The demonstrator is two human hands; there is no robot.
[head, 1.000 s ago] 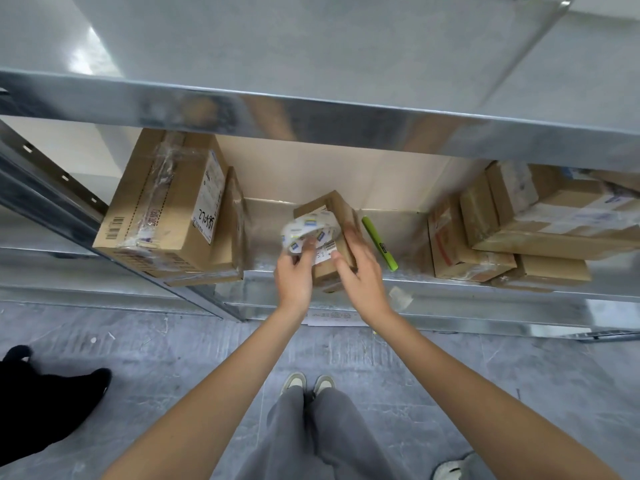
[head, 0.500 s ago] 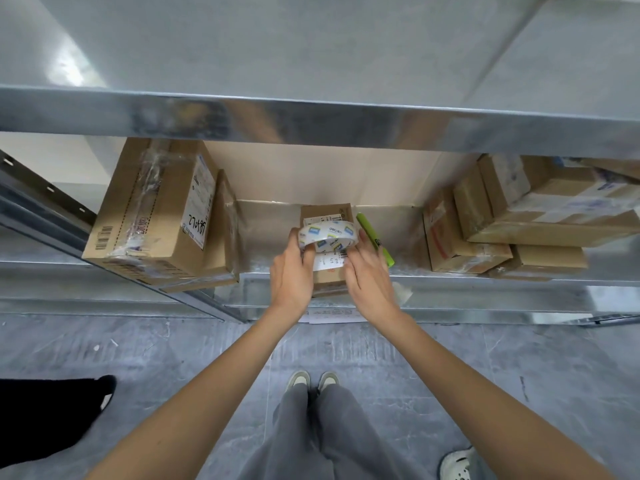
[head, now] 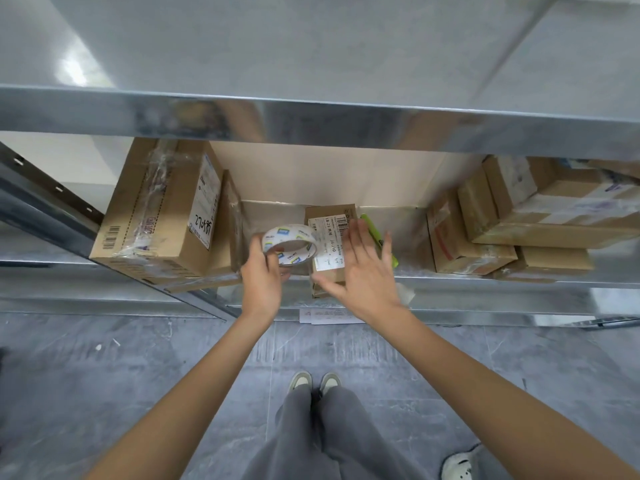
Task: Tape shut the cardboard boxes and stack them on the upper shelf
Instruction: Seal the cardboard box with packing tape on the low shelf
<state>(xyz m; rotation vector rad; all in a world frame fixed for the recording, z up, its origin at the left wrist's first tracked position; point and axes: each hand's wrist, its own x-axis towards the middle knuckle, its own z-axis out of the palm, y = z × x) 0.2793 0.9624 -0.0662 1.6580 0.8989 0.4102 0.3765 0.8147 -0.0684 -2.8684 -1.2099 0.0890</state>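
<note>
A small cardboard box (head: 330, 233) with a white shipping label lies flat on the lower metal shelf (head: 450, 282), in the middle. My left hand (head: 265, 275) grips a roll of clear tape (head: 290, 244) with a printed white core, held just left of the box. My right hand (head: 363, 268) hovers over the box's near right side with straight, spread fingers and holds nothing. The upper shelf (head: 311, 116) spans the top of the view above both hands.
A large taped box (head: 162, 209) stands at the left of the lower shelf. Several stacked boxes (head: 519, 220) fill the right side. A green cutter (head: 375, 233) lies right of the small box. Papers (head: 329, 315) lie on the floor under the shelf.
The small box went from tilted up to flat on the shelf. My right hand let go and opened above it. My left hand moved the tape roll left, off the box.
</note>
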